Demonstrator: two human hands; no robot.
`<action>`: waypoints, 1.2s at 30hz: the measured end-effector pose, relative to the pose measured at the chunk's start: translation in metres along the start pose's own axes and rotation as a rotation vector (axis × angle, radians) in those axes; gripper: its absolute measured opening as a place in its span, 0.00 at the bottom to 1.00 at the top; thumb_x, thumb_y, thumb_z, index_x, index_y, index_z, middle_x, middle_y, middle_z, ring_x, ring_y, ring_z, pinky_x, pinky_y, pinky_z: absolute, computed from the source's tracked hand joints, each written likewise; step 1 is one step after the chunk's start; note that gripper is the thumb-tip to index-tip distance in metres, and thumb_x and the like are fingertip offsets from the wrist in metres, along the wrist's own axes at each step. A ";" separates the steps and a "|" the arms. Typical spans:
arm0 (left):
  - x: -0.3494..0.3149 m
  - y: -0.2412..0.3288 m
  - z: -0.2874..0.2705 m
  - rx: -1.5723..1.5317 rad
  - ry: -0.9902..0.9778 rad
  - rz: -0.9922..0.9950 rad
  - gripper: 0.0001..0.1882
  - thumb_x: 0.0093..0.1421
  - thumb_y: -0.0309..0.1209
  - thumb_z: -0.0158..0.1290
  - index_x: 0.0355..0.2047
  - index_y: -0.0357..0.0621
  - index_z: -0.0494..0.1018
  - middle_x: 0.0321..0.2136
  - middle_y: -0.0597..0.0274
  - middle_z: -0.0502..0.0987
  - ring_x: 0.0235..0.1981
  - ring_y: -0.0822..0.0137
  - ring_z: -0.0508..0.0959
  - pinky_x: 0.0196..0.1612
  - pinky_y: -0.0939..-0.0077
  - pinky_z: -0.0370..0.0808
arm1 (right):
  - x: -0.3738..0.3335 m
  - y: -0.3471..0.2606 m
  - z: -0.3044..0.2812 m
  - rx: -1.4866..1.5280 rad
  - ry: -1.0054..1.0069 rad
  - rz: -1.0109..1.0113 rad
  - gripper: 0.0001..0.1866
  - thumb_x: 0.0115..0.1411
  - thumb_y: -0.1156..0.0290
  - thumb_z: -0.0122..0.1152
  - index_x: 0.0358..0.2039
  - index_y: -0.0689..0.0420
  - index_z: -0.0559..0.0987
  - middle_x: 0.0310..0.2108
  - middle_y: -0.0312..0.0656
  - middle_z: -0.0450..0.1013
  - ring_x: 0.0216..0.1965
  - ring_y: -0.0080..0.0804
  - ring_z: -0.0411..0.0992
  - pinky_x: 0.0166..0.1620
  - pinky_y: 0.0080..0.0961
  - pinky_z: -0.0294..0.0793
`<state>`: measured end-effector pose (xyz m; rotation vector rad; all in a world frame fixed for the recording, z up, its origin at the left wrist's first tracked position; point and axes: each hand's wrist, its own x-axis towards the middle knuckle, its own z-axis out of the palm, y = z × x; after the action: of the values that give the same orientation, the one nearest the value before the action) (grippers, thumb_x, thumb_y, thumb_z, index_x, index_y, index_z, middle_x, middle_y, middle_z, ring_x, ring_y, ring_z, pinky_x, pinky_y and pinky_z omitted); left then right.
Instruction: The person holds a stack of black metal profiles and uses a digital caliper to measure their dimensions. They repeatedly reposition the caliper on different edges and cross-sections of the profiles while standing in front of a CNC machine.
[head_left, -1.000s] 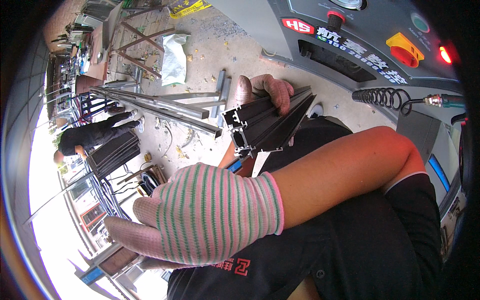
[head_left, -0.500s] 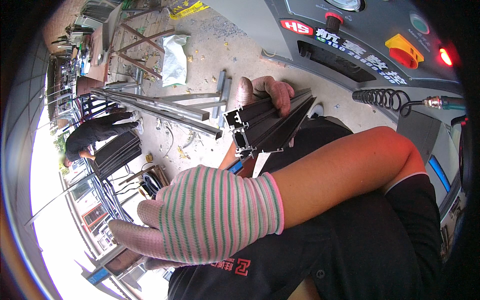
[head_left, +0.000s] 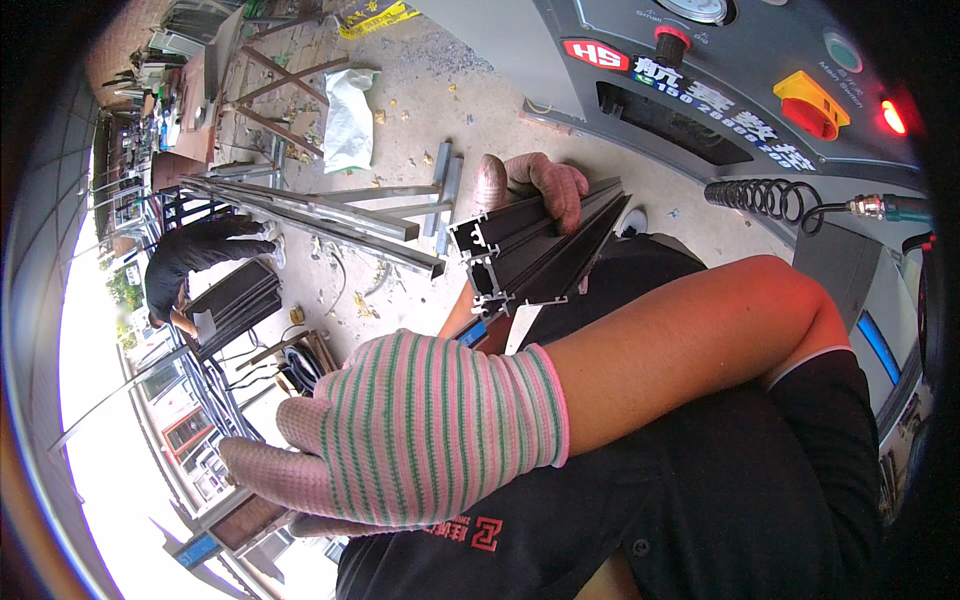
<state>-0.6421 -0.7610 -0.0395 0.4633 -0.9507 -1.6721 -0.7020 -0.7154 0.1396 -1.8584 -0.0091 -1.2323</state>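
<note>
My left hand (head_left: 545, 185), in a pinkish glove, curls its fingers over the top of a bundle of black aluminium profiles (head_left: 530, 245). The cut ends, with bare metal slots, point toward the picture's middle. Its forearm is mostly hidden behind the profiles and my other glove. My right hand (head_left: 430, 430), in a pink, green and white striped glove, reaches across my body to the left. Its fingers extend leftward and slightly apart, with nothing visible in them. The palm side is out of sight.
A grey machine panel (head_left: 740, 90) with knobs and a red light fills the upper right; a coiled black hose (head_left: 765, 195) hangs below. Long metal bars (head_left: 320, 215) and a white sack (head_left: 350, 120) are farther left. A person (head_left: 200, 255) stoops over dark profiles (head_left: 235, 305).
The person at the far left has bent lower, and a pale sheet now shows by their hand. My hands and the profiles have barely moved.
</note>
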 end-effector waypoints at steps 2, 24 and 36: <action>-0.001 0.000 0.000 0.020 0.006 0.000 0.40 0.73 0.65 0.26 0.24 0.45 0.70 0.18 0.58 0.75 0.23 0.63 0.71 0.49 0.66 0.65 | 0.000 -0.001 0.000 -0.002 -0.019 0.004 0.26 0.69 0.50 0.54 0.55 0.59 0.68 0.31 0.41 0.76 0.19 0.33 0.76 0.16 0.33 0.72; -0.007 0.006 -0.002 0.049 0.052 -0.009 0.40 0.73 0.67 0.27 0.23 0.46 0.69 0.17 0.58 0.73 0.23 0.62 0.70 0.48 0.65 0.66 | -0.001 0.008 0.013 0.054 0.105 -0.058 0.29 0.71 0.50 0.53 0.59 0.61 0.65 0.32 0.41 0.74 0.20 0.34 0.75 0.18 0.32 0.70; -0.009 0.008 -0.004 0.028 0.027 -0.006 0.40 0.73 0.67 0.26 0.24 0.46 0.68 0.17 0.59 0.73 0.23 0.63 0.70 0.48 0.66 0.64 | -0.001 0.010 0.017 0.115 0.009 -0.044 0.30 0.70 0.54 0.55 0.61 0.64 0.63 0.31 0.41 0.74 0.19 0.35 0.75 0.17 0.35 0.69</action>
<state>-0.6311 -0.7551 -0.0370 0.5065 -0.9550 -1.6561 -0.6851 -0.7100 0.1302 -1.7610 -0.1145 -1.2442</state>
